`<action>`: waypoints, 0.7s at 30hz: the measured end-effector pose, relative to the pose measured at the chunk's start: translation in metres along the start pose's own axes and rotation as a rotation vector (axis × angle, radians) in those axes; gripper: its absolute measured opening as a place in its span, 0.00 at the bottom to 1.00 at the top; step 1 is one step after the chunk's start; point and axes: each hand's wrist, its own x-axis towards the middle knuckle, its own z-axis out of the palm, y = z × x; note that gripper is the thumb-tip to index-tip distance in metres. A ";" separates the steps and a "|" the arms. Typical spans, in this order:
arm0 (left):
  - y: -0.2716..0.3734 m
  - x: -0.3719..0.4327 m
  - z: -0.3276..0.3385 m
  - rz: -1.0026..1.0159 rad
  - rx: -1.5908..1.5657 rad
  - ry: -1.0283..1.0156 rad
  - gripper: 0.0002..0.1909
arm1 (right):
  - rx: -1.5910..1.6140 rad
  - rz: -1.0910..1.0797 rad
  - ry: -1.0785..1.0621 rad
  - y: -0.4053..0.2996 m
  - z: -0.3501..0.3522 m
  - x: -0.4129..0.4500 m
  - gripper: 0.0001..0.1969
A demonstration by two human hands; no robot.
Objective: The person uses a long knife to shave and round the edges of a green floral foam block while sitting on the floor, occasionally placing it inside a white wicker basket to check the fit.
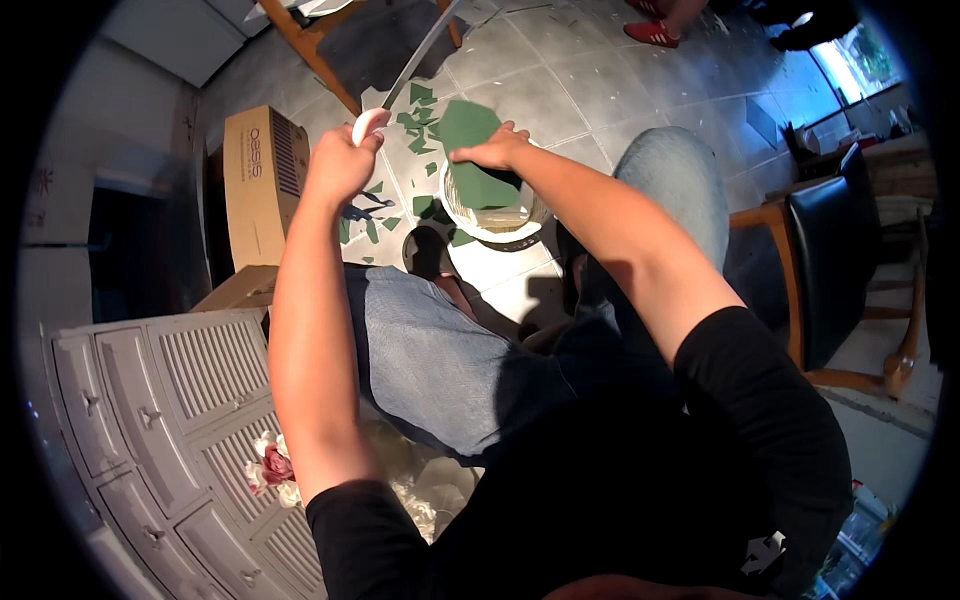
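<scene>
My left hand (pixel 337 166) grips the pale pink handle (pixel 370 124) of a long-bladed knife. Its narrow metal blade (pixel 417 66) points up and away, towards the top of the picture. My right hand (pixel 495 148) holds a green block of what looks like floral foam (pixel 471 124), thumb lying across it and fingers at its right side. The block stands in and above a round white woven basket (pixel 491 234) on the floor, with some clear wrapping inside. Its lower part is partly hidden by my hand and shadow.
Green offcuts (pixel 420 124) litter the tiled floor (pixel 555 82) left of the basket. A cardboard box (pixel 251 187) stands at left, above a louvred cabinet (pixel 202 367). A black-padded chair (pixel 825 277) is at right. Another person's red shoe (pixel 651 34) shows at the top.
</scene>
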 end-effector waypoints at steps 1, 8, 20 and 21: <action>-0.002 0.005 0.010 -0.034 -0.064 -0.022 0.20 | 0.362 0.121 0.003 -0.001 0.001 -0.006 0.74; 0.032 0.010 0.073 0.129 -0.060 -0.309 0.50 | 1.354 0.006 -0.403 0.033 -0.007 -0.046 0.55; -0.027 0.076 0.091 0.026 -0.311 -0.877 0.24 | -0.251 -0.278 -0.076 0.082 -0.082 -0.047 0.49; -0.013 0.071 0.088 -0.052 -0.341 -0.921 0.20 | -0.380 -0.497 0.041 0.088 -0.073 -0.043 0.49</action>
